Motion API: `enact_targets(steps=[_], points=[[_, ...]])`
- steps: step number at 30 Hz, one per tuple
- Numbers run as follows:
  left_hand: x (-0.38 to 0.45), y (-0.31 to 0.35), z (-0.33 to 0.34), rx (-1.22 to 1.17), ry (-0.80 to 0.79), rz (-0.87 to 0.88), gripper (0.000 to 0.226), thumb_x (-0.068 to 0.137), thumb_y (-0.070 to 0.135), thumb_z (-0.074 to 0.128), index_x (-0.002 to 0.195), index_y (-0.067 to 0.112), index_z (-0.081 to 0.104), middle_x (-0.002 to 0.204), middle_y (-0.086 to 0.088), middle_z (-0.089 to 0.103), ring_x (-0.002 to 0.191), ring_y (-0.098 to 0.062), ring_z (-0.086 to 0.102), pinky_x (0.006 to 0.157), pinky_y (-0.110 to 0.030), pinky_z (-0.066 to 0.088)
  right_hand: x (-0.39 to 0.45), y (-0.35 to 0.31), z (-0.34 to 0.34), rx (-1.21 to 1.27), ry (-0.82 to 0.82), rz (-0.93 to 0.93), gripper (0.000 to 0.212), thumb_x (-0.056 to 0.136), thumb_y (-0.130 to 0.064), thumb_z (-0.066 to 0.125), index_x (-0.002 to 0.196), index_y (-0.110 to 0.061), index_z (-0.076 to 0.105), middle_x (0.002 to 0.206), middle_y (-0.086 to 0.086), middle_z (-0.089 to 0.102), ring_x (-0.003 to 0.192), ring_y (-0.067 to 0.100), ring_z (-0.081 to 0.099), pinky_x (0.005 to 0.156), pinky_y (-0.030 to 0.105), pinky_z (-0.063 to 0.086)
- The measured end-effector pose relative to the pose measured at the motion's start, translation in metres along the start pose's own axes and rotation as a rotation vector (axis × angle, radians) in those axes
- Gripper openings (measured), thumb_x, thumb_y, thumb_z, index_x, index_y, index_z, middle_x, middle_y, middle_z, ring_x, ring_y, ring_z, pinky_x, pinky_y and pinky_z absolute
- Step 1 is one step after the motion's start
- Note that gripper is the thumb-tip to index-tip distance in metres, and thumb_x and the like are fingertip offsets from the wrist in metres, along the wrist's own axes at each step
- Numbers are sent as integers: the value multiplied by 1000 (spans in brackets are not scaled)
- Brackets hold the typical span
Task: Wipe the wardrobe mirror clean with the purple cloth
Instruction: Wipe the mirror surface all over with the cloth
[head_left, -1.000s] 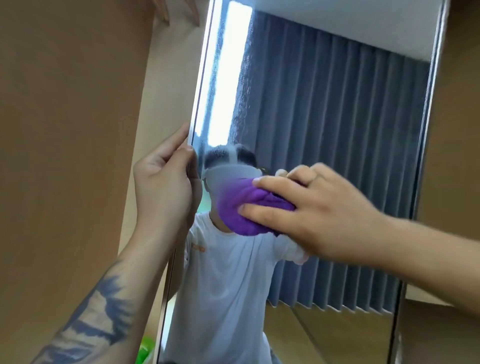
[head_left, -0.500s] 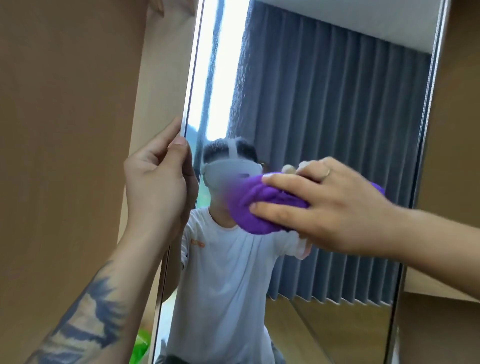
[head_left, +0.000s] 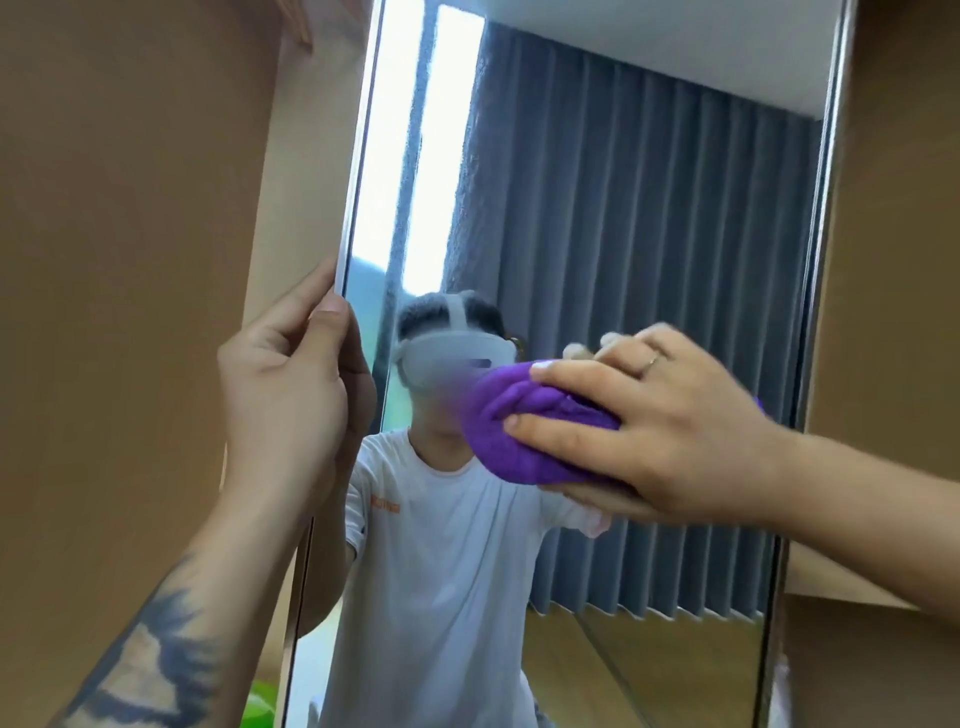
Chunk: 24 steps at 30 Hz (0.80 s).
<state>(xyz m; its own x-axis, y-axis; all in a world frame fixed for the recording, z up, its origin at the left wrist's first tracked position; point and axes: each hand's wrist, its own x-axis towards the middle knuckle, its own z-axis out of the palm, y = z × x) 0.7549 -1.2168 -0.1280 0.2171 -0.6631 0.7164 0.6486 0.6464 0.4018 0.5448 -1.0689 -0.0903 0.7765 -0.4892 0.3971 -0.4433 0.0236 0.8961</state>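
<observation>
— Where does the camera sit?

— On the person's head; there is one view only, so nothing is shared with another. It looks forward and slightly upward, close to a wardrobe mirror (head_left: 623, 234) that fills the middle of the frame.

— How close?

— Within arm's reach: the left hand (head_left: 283, 395) and right hand (head_left: 660, 426) enter from the bottom corners. The mirror reflects the wearer facing the lens, with grey curtains (head_left: 649, 312) behind.
</observation>
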Motion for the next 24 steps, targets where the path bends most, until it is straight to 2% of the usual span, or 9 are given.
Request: enact_targets(steps=[3,8,10,12,15,17,20,22,24], points=[[0,1,1,-10,-3,-8,32,107,8,57,113,36,71,54,25,58,45,11,54,48,0,41,6,46,-6,-129,45,33,50,102,-56,57,135,-18,62,118,24,68,86,37,65,72,42,45],[-1,1,2,-11,1,-1,35,107,8,56,106,39,71,53,27,58,45,13,53,47,2,38,7,72,-11,-146,176,603,47,96,-48,61,128,-12,62,101,24,54,77,40,55,64,44,47],[-3,2,3,-4,-6,10,35,108,8,56,106,40,70,51,29,58,45,14,54,47,3,38,-3,38,-3,-79,126,480,45,94,-43,63,124,-9,63,96,24,55,74,37,54,62,44,48],[-4,3,3,11,-17,22,39,107,8,55,101,43,71,51,29,57,45,15,54,47,3,37,-17,3,3,-21,26,155,34,97,-34,64,120,-9,63,89,22,60,72,34,55,64,44,48],[-5,4,3,26,-13,28,42,107,7,55,100,44,72,52,29,57,45,15,54,47,3,37,-21,12,-5,-7,-73,-115,26,95,-25,67,119,-13,62,89,17,63,72,31,57,66,40,47],[-5,3,4,28,-3,29,37,108,7,54,109,39,71,52,29,57,46,14,55,47,3,37,-14,41,-9,-43,-70,-52,35,94,-32,65,122,-11,63,93,22,61,73,34,57,64,41,49],[-5,1,4,28,16,28,34,108,8,55,112,38,71,54,29,58,46,14,55,47,2,38,-7,78,-18,-89,29,280,49,98,-48,56,131,-12,60,105,27,56,80,40,56,68,44,48],[-5,0,4,26,20,27,31,108,8,55,119,33,70,54,29,58,47,13,55,48,2,38,-14,70,-13,-85,108,440,48,98,-47,56,132,-13,56,107,28,55,84,43,56,68,47,48],[-5,0,3,37,13,29,31,108,8,55,121,32,69,54,29,58,46,14,55,48,3,38,-27,41,-4,-73,127,419,48,94,-42,61,131,-12,54,105,29,58,84,43,57,69,46,48]])
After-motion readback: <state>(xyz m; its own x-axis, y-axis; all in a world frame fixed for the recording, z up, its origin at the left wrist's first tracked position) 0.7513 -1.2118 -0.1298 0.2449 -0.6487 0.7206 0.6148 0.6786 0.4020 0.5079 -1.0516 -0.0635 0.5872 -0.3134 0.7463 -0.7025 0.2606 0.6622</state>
